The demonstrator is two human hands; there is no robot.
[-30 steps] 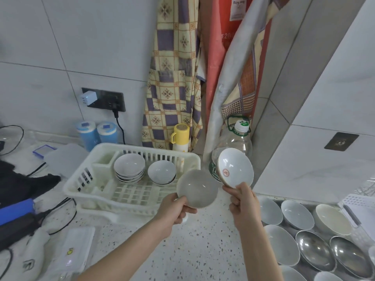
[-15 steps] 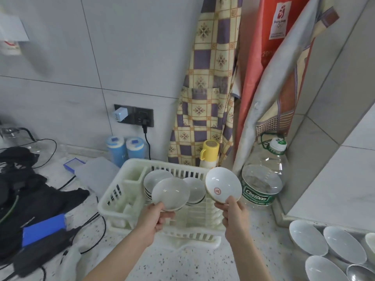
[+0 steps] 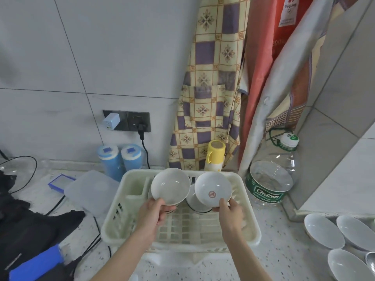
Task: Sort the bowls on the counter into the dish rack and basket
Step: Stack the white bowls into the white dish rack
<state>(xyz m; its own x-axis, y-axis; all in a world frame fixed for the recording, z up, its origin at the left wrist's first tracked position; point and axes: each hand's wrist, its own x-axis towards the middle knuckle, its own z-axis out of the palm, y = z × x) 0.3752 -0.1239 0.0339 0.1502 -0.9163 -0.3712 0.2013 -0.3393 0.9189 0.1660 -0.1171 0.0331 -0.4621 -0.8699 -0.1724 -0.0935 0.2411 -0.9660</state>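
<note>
While we stood at the tabletop [image 3: 288, 258], our left hand [image 3: 151, 214] held a plain bowl [image 3: 170, 186] by its near rim, thumb on the inside and fingers curled beneath, so that grip was clenched on the bowl. Our right hand [image 3: 230, 212] pinched a second bowl [image 3: 213, 189], one with a red mark inside, at its lower rim; that grip too was grasping its bowl. Both bowls were tilted with their insides toward us and hung side by side above the far half of the rack [image 3: 125, 226], close together; we could not tell whether their rims touched. Under them, stacked bowls [image 3: 197, 205] already sat in the rack, mostly hidden. The rack stood on the speckled tabletop near the wall. More bowls [image 3: 322, 231] lay on the tabletop at the right edge, well apart from the rack. Behind the rack stood a yellow cup [image 3: 215, 155], two blue canisters [image 3: 119, 160] and, to the right, a big water bottle [image 3: 272, 173]. A checked apron [image 3: 211, 88] hung on the wall above
</note>
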